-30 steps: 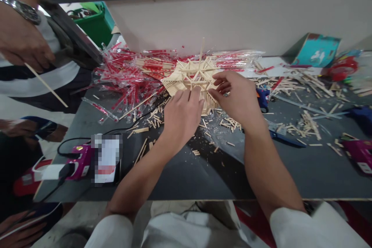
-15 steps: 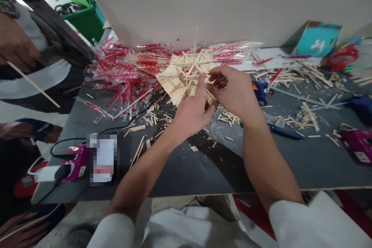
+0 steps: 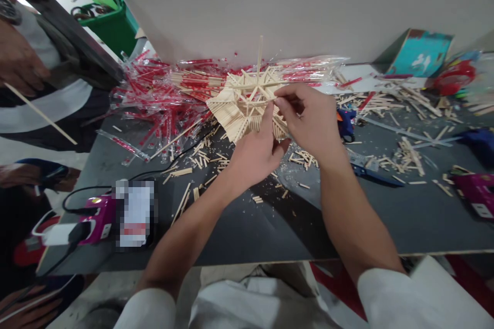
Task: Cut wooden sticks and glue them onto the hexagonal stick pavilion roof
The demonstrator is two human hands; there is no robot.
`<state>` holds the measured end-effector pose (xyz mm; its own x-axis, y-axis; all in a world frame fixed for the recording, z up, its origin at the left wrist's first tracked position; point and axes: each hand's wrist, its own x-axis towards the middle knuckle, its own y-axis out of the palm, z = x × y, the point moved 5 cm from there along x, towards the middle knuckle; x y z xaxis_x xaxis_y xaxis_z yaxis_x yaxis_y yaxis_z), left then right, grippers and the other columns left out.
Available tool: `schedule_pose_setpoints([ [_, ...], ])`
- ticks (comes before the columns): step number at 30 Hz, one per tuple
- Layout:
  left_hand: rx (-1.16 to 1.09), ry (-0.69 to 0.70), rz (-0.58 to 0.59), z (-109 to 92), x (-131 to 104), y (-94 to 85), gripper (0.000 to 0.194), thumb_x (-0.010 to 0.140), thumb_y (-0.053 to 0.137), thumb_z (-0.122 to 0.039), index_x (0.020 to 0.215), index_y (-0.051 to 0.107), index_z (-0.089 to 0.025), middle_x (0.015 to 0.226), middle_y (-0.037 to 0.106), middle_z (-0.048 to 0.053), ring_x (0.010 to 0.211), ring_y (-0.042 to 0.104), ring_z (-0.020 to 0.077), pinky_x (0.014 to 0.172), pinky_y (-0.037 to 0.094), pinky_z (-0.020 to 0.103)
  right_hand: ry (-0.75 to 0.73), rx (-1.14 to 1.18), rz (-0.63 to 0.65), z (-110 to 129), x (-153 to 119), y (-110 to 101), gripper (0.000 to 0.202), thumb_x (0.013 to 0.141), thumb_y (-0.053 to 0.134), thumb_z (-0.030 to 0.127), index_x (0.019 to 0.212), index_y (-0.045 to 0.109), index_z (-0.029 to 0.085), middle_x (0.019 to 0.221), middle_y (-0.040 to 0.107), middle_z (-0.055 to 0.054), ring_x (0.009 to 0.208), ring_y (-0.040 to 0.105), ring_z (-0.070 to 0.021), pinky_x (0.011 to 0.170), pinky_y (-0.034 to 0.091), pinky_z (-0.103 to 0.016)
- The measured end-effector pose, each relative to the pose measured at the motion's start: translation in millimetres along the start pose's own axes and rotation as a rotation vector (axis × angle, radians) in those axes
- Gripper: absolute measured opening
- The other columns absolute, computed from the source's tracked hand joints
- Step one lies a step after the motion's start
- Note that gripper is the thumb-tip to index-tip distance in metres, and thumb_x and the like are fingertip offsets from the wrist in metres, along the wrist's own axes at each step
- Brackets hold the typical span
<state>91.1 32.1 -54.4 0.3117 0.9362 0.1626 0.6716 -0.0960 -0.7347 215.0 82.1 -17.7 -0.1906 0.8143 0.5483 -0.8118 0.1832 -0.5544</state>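
Observation:
A star-shaped structure of pale wooden sticks (image 3: pixel 227 113) stands on the dark table, with one long stick (image 3: pixel 261 54) rising upright from it. My left hand (image 3: pixel 260 149) is at its near side, index finger stretched against the sticks and thumb apart. At its right side, my right hand (image 3: pixel 309 113) has thumb and index finger pinched together at the sticks; what lies between the fingertips is too small to name. The other fingers of my right hand are curled.
Red-and-clear wrappers (image 3: pixel 154 108) heap at the left. A phone (image 3: pixel 137 213) and purple power strip (image 3: pixel 98 218) lie near the front left. Cut sticks, blue pliers (image 3: pixel 376 174) and a blue glue gun (image 3: pixel 346 122) are at the right. Another person's hand (image 3: pixel 21 59) holds a stick.
The thumb and index finger of my right hand have come together at the sticks. My left hand has stayed nearly in place, its thumb slightly more spread.

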Motion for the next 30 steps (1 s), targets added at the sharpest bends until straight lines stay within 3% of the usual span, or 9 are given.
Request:
schedule_pose_setpoints([
  [8,0.092,-0.023,0.044,-3.8,-3.0,-6.2,0.073,0.1,0.05,-0.035,0.161,0.019,-0.011,0.093,0.076,0.012,0.079,0.071,0.0245,0.072,0.051,0.036,0.027,-0.143,0.051,7.4,2.4,0.7,0.017,0.099,0.052,0.028,0.105,0.068,0.027,0.102,0.074,-0.005,0.092,0.068,-0.0214,0.09,0.054,-0.04],
  [13,0.113,-0.021,0.037,-3.2,-4.0,-9.1,0.076,0.099,0.05,-0.031,0.163,0.014,-0.015,0.099,0.076,0.012,0.082,0.072,0.0244,0.075,0.053,0.036,0.006,-0.21,0.052,13.1,2.4,-1.1,0.017,0.099,0.052,0.027,0.105,0.068,0.028,0.102,0.074,-0.005,0.096,0.068,-0.0234,0.092,0.054,-0.042],
  [21,0.129,-0.047,0.027,-0.9,-3.1,-11.6,0.082,0.099,0.05,-0.031,0.165,0.006,-0.011,0.093,0.076,0.011,0.079,0.071,0.0237,0.076,0.053,0.036,-0.045,-0.314,0.056,22.5,2.3,-2.0,0.018,0.099,0.05,0.023,0.103,0.067,0.02,0.1,0.073,-0.01,0.09,0.066,-0.0243,0.083,0.051,-0.039],
  [24,0.137,-0.057,0.018,-0.2,-2.2,-11.0,0.081,0.099,0.05,-0.031,0.164,0.007,-0.011,0.092,0.076,0.011,0.077,0.07,0.0229,0.075,0.053,0.035,-0.04,-0.308,0.068,23.3,1.8,-1.9,0.018,0.1,0.049,0.024,0.104,0.067,0.023,0.101,0.073,-0.01,0.091,0.066,-0.0248,0.084,0.052,-0.04],
  [27,0.167,-0.052,0.0,-5.0,-3.8,-13.6,0.074,0.099,0.05,-0.031,0.163,0.016,-0.013,0.093,0.076,0.01,0.077,0.07,0.0226,0.074,0.052,0.035,-0.02,-0.259,0.071,21.8,1.1,-3.8,0.018,0.099,0.051,0.026,0.108,0.068,0.026,0.105,0.073,-0.009,0.09,0.066,-0.025,0.087,0.053,-0.042],
  [30,0.255,-0.049,0.021,-13.4,-9.0,-19.0,0.052,0.1,0.05,-0.031,0.149,0.042,-0.016,0.092,0.076,0.01,0.078,0.071,0.0236,0.073,0.051,0.035,0.001,-0.229,0.066,20.0,1.2,-10.5,0.021,0.097,0.054,0.024,0.112,0.068,0.026,0.108,0.072,-0.009,0.093,0.068,-0.0263,0.09,0.053,-0.046],
])
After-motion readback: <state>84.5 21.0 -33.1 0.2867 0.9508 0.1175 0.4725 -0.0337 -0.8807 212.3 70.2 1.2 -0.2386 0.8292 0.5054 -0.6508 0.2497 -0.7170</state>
